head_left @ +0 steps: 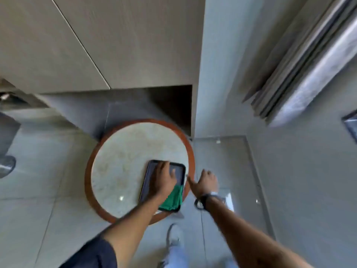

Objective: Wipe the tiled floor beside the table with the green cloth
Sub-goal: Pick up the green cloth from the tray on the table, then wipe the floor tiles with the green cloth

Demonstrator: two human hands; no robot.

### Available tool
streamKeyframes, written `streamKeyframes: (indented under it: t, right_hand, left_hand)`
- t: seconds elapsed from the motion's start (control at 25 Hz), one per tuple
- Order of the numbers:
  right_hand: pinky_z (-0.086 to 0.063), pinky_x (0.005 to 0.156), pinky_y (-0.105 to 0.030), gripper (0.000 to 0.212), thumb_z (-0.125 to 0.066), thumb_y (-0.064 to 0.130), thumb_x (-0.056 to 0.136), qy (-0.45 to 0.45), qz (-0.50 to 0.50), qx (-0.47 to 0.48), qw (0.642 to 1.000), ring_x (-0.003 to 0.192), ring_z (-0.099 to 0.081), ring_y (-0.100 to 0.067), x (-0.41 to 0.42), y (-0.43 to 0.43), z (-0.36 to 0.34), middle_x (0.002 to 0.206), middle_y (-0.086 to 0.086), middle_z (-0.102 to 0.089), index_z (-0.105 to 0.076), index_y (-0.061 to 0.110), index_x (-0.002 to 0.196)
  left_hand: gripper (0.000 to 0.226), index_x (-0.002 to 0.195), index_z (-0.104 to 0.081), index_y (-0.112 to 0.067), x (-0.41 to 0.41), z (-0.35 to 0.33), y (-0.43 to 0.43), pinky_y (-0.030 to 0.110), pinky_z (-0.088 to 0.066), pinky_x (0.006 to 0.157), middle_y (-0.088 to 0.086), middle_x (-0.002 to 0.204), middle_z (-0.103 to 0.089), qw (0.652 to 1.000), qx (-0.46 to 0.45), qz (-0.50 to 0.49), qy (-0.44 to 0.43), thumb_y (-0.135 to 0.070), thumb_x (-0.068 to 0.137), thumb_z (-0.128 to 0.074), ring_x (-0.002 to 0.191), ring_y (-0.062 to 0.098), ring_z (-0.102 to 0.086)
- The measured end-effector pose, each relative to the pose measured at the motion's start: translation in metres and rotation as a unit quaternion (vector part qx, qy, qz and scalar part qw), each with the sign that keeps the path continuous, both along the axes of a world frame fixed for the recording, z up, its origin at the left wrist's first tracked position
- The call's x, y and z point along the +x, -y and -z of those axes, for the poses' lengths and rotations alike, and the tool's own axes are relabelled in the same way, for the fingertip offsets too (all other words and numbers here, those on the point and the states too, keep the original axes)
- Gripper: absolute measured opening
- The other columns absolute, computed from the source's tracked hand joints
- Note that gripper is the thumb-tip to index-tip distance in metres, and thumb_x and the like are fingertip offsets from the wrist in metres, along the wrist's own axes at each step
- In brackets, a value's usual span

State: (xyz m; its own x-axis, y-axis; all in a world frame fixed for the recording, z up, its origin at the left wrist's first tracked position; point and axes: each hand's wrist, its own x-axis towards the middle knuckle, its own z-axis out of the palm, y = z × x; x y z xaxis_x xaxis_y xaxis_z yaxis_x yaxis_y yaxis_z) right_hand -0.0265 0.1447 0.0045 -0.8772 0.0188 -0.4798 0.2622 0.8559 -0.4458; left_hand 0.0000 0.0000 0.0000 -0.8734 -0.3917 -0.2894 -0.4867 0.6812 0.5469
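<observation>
A round table [119, 171] with a pale marble top and a brown rim stands on the grey tiled floor [228, 163]. On its right side lies a dark tablet [178, 170] with the green cloth [172, 199] bunched on its near corner. My left hand [164, 180] rests flat on the tablet, fingers spread, just above the cloth. My right hand [204, 180] hovers open past the table's right rim, over the floor, with a watch on the wrist.
A wood-panelled cabinet [116, 45] with a dark recess stands behind the table. A grey wall [289, 171] rises on the right. A dark chair base [5, 163] sits at the far left. My shoe [173, 235] is on the tiles below the table.
</observation>
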Motion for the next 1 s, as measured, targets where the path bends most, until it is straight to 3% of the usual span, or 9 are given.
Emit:
streamKeyframes:
  t: [0.12, 0.28, 0.44, 0.6, 0.68, 0.8, 0.84, 0.92, 1.0]
  right_hand:
    - [-0.045, 0.098, -0.04, 0.062, -0.058, 0.059, 0.083, 0.155, 0.056, -0.024, 0.986, 0.117, -0.052, -0.035, 0.053, 0.048, 0.105, 0.125, -0.016, -0.056, -0.055, 0.008, 0.118]
    - [-0.05, 0.095, -0.046, 0.057, -0.068, 0.047, 0.082, 0.131, 0.092, -0.042, 0.986, 0.113, -0.055, -0.036, 0.056, 0.082, 0.176, 0.122, -0.015, -0.054, -0.053, 0.008, 0.122]
    - [-0.048, 0.093, -0.045, 0.055, -0.071, 0.037, 0.083, 0.101, 0.145, -0.003, 0.984, 0.116, -0.05, -0.036, 0.044, 0.091, 0.204, 0.12, -0.016, -0.051, -0.053, 0.003, 0.122]
    - [-0.049, 0.089, -0.043, 0.046, -0.074, 0.029, 0.08, 0.09, 0.133, 0.001, 0.987, 0.114, -0.049, -0.037, 0.044, 0.08, 0.215, 0.116, -0.016, -0.051, -0.058, 0.003, 0.114]
    - [-0.049, 0.088, -0.041, 0.044, -0.075, 0.03, 0.078, 0.079, 0.113, -0.012, 0.99, 0.112, -0.05, -0.036, 0.044, 0.071, 0.215, 0.116, -0.014, -0.052, -0.061, 0.005, 0.111]
    - [-0.048, 0.091, -0.039, 0.039, -0.08, 0.034, 0.072, 0.041, 0.138, -0.073, 0.987, 0.109, -0.054, -0.032, 0.042, 0.06, 0.21, 0.113, -0.009, -0.054, -0.066, 0.009, 0.1]
    - [-0.047, 0.094, -0.039, 0.043, -0.082, 0.037, 0.069, 0.033, 0.175, -0.11, 0.978, 0.11, -0.054, -0.028, 0.041, 0.054, 0.205, 0.112, -0.005, -0.054, -0.066, 0.012, 0.1]
    - [-0.042, 0.102, -0.04, 0.07, -0.084, 0.044, 0.063, 0.088, 0.256, -0.257, 0.928, 0.116, -0.052, -0.018, 0.03, 0.03, 0.191, 0.125, 0.001, -0.053, -0.058, 0.016, 0.121]
    - [-0.04, 0.107, -0.042, 0.092, -0.082, 0.047, 0.062, 0.193, 0.276, -0.475, 0.813, 0.121, -0.055, -0.019, 0.017, -0.003, 0.181, 0.141, -0.005, -0.053, -0.045, 0.014, 0.139]
  left_hand:
    - [0.047, 0.131, -0.056, -0.007, 0.035, 0.111, 0.048, 0.041, -0.051, 0.096, 0.016, 0.129, -0.063, 0.987, 0.038, -0.099, 0.117, -0.027, 0.089, -0.064, 0.117, 0.032, -0.06]
    - [0.063, 0.129, -0.054, -0.005, 0.038, 0.193, 0.079, 0.045, -0.053, 0.095, 0.016, 0.128, -0.062, 0.976, 0.081, -0.122, 0.163, -0.036, 0.079, -0.075, 0.114, 0.033, -0.061]
    - [0.06, 0.108, -0.06, -0.008, 0.033, 0.22, 0.076, 0.039, -0.056, 0.079, 0.012, 0.106, -0.07, 0.966, 0.112, -0.157, 0.172, -0.044, 0.066, -0.084, 0.094, 0.03, -0.067]
    - [0.036, 0.083, -0.062, -0.02, 0.037, 0.222, 0.069, 0.042, -0.054, 0.085, 0.009, 0.096, -0.067, 0.948, 0.182, -0.182, 0.188, -0.043, 0.066, -0.085, 0.098, 0.033, -0.067]
    - [0.037, 0.093, -0.065, -0.016, 0.04, 0.214, 0.065, 0.038, -0.054, 0.081, 0.008, 0.099, -0.068, 0.942, 0.223, -0.181, 0.172, -0.04, 0.07, -0.082, 0.1, 0.032, -0.066]
    - [0.023, 0.093, -0.066, -0.017, 0.035, 0.188, 0.053, 0.019, -0.051, 0.054, 0.001, 0.087, -0.073, 0.913, 0.315, -0.229, 0.119, -0.024, 0.076, -0.078, 0.077, 0.019, -0.071]
    - [0.018, 0.092, -0.066, -0.018, 0.032, 0.177, 0.048, 0.021, -0.053, 0.052, 0.004, 0.087, -0.073, 0.896, 0.349, -0.254, 0.101, -0.02, 0.078, -0.076, 0.072, 0.017, -0.072]
    - [0.015, 0.095, -0.068, -0.015, 0.024, 0.156, 0.036, 0.035, -0.06, 0.063, 0.013, 0.093, -0.074, 0.844, 0.441, -0.297, 0.067, -0.015, 0.081, -0.072, 0.079, 0.024, -0.073]
    - [0.023, 0.101, -0.071, -0.011, 0.016, 0.14, 0.017, 0.046, -0.061, 0.073, 0.017, 0.099, -0.075, 0.791, 0.543, -0.276, 0.05, -0.017, 0.079, -0.071, 0.09, 0.032, -0.073]
